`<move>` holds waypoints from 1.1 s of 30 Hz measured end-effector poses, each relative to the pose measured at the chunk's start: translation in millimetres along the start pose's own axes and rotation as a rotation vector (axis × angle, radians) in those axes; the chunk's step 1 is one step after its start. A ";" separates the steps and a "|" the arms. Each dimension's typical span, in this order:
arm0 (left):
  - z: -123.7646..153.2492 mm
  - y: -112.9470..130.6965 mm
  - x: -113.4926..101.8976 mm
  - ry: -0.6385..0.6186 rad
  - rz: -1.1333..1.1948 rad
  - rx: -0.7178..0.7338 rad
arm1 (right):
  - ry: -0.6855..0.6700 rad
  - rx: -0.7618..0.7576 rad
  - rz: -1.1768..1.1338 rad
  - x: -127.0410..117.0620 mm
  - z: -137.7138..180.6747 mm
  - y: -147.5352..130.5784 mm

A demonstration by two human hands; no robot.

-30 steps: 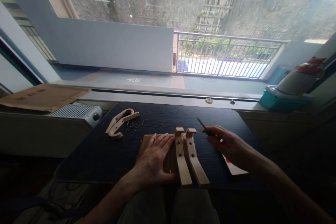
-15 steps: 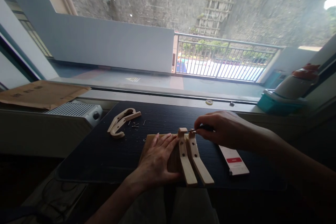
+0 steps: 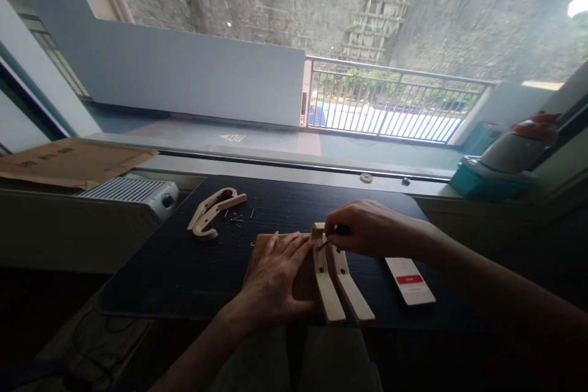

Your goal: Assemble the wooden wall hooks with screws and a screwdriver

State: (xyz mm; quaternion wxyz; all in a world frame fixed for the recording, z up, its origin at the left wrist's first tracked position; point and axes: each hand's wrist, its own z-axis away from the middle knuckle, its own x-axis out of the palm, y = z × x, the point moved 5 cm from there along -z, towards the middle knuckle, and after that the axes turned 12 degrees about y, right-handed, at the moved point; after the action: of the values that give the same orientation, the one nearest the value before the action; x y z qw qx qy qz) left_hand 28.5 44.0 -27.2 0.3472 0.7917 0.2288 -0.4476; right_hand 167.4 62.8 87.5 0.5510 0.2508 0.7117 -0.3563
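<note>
Fingers spread, the left hand [image 3: 278, 269] lies on a brown wooden board [image 3: 305, 282]. The right hand [image 3: 376, 229] grips a slim dark-handled tool [image 3: 340, 229], tip at 1 of 2 pale wooden hooks [image 3: 329, 294].

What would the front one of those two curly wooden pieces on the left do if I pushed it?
The front wooden piece would probably stay stiff, since it looks like solid wood. Its hooked end should keep it from rolling far. It might bump the back wooden piece lying close beside it.
</note>
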 end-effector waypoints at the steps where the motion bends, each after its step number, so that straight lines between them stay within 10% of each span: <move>1: 0.0 -0.1 0.1 0.001 -0.001 0.000 | -0.004 0.001 -0.003 0.4 -0.3 0.2; 33: 0.9 -1.6 1.2 -0.004 0.007 -0.012 | -0.221 -0.022 0.083 -7.7 -25.1 -9.0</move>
State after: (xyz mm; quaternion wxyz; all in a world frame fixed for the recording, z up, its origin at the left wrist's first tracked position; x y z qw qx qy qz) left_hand 27.5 44.4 -29.1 0.3539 0.7896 0.2280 -0.4463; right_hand 147.5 77.2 100.5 0.6430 0.2335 0.6395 -0.3508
